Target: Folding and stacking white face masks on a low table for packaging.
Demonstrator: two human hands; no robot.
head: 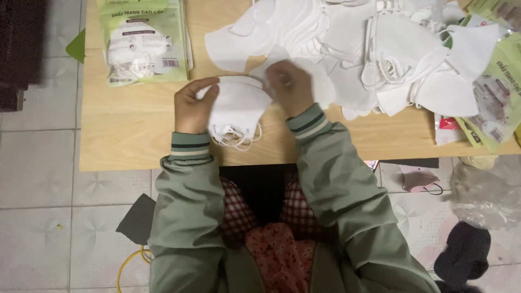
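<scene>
From the head camera, I had my left hand (193,107) curled around the left side of a small stack of white face masks (239,108), fingers over its top edge and thumb underneath, so that hand was closed on the stack. My right hand (290,87) sat at the stack's upper right, fingers bent down onto the white fabric there; I could not tell whether it pinched the top mask of the stack or a loose one just behind it. The stack lay on the wooden table (130,130) close to the near edge, roughly at its middle, with the white ear loops (239,138) hanging out toward me.

Behind my hands, a big loose pile of white masks (369,49) spread along the far edge and over toward the right edge of the table. Sealed green packets of masks (144,40) lay at the far left corner, and more green packets (496,92) were stacked at the right edge, partly under the pile. My green jacket sleeves (336,184) with striped cuffs reached over the near edge. On the tiled floor (38,179) to my right lay a pinkish mask (418,179) and a crumpled clear plastic bag (483,195)
</scene>
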